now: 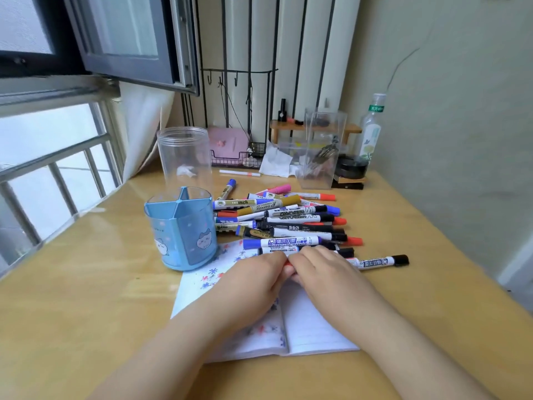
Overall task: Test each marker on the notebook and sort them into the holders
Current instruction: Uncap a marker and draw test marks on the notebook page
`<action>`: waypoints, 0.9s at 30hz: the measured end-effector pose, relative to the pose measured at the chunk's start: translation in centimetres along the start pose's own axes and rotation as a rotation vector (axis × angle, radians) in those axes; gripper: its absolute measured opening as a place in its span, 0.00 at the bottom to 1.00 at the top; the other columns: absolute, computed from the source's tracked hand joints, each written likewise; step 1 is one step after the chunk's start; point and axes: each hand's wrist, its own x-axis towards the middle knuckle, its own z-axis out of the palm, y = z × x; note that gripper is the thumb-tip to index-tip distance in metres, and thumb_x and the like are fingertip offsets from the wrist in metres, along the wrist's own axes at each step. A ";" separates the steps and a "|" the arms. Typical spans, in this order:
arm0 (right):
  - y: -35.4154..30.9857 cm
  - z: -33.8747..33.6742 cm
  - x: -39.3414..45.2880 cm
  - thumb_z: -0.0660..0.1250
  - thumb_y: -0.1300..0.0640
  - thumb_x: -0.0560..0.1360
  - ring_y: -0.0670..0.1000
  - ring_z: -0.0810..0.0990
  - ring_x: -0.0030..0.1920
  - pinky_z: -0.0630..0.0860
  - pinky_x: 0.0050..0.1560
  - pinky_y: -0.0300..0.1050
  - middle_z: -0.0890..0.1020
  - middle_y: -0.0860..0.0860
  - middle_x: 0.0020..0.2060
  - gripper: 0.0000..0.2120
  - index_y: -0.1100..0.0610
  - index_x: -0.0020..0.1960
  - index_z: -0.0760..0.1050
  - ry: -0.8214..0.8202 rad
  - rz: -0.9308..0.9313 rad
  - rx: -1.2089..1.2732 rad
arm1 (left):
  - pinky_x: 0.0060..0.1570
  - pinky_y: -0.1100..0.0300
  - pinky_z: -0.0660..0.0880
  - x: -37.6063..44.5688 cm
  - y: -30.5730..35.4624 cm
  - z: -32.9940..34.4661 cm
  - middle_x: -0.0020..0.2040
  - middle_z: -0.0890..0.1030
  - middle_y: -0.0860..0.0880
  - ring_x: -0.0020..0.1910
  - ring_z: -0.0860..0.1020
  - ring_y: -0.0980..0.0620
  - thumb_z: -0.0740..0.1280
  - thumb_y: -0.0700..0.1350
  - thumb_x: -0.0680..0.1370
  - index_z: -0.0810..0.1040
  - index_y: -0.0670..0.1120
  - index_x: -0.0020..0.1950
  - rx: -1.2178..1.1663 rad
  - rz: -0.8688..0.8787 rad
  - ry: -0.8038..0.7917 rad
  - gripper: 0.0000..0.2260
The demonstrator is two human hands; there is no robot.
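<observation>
My left hand [256, 277] and my right hand [320, 268] meet over the open notebook [311, 327], both closed on one red marker [288, 266], of which only a small red part shows between the fingers. Coloured scribbles mark the notebook's left page. A pile of markers [288, 223] lies just beyond my hands, and a black-capped marker [380, 261] lies alone to the right. The blue divided holder [181, 229] stands left of the pile, a clear round jar [186, 157] behind it, and a clear square holder [320, 151] at the back.
A wooden desk [86, 313] carries everything. At the back are a pink box in a wire basket [230, 145], crumpled paper [275, 163], a white pen [239, 173], a small wooden shelf [314, 127] and a plastic bottle [372, 131]. A window with bars is at the left.
</observation>
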 end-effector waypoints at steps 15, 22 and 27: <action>-0.4 -3.3 -0.3 0.39 0.36 0.70 0.47 0.76 0.46 0.68 0.40 0.44 0.78 0.43 0.45 0.28 0.46 0.54 0.70 -0.423 0.129 0.222 | 0.37 0.74 0.63 -1.3 -1.7 1.2 0.35 0.67 0.60 0.37 0.65 0.60 0.47 0.59 0.77 0.66 0.52 0.43 -0.114 0.242 0.065 0.15; 3.6 -4.5 -1.8 0.57 0.49 0.79 0.40 0.73 0.33 0.69 0.36 0.35 0.76 0.40 0.32 0.13 0.33 0.59 0.71 -0.289 0.470 0.720 | 0.38 0.72 0.63 -1.4 -3.2 0.3 0.37 0.67 0.63 0.38 0.67 0.69 0.46 0.61 0.79 0.63 0.58 0.45 -0.074 0.172 0.165 0.11; 2.8 -3.3 -1.0 0.57 0.61 0.80 0.41 0.74 0.33 0.73 0.39 0.35 0.82 0.39 0.39 0.26 0.41 0.72 0.55 -0.198 0.639 0.982 | 0.42 0.72 0.64 -1.3 -3.5 0.5 0.41 0.68 0.61 0.40 0.65 0.65 0.54 0.60 0.78 0.67 0.55 0.49 -0.058 0.208 0.199 0.11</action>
